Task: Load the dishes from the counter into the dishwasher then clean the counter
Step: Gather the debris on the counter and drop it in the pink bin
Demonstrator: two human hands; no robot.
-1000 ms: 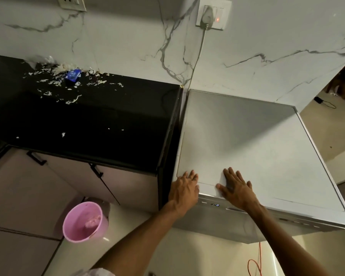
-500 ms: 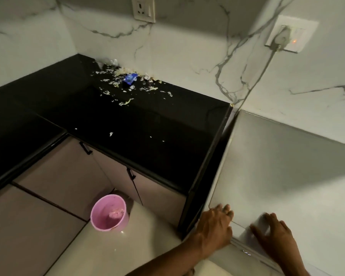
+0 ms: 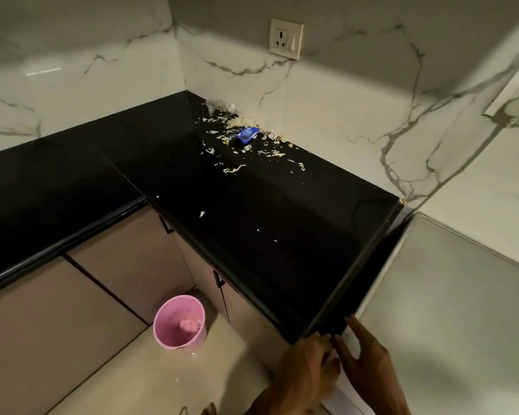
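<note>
My left hand (image 3: 307, 368) and right hand (image 3: 364, 359) sit nearest me at the lower right, over the near left corner of the dishwasher (image 3: 450, 310), just beside the end of the black bench (image 3: 252, 223). The right hand lies flat with its fingers straight and holds nothing; the left is blurred, its fingers seem loosely bent at the dishwasher's edge, and I see nothing in it. Down on the floor to the left stands a pink bucket (image 3: 180, 322) with something pale pink inside. I see no dishes on the bench, and the dishwasher looks closed, so I judge the loading done and the cleaning step now in hand. Farther back, near the wall, a blue wrapper (image 3: 246, 135) lies among scattered pale scraps (image 3: 252, 151), with a few stray specks nearer the front edge. Next I would need to reach across to that far patch, pick up the wrapper and gather the scraps without spilling them over the edge.
</note>
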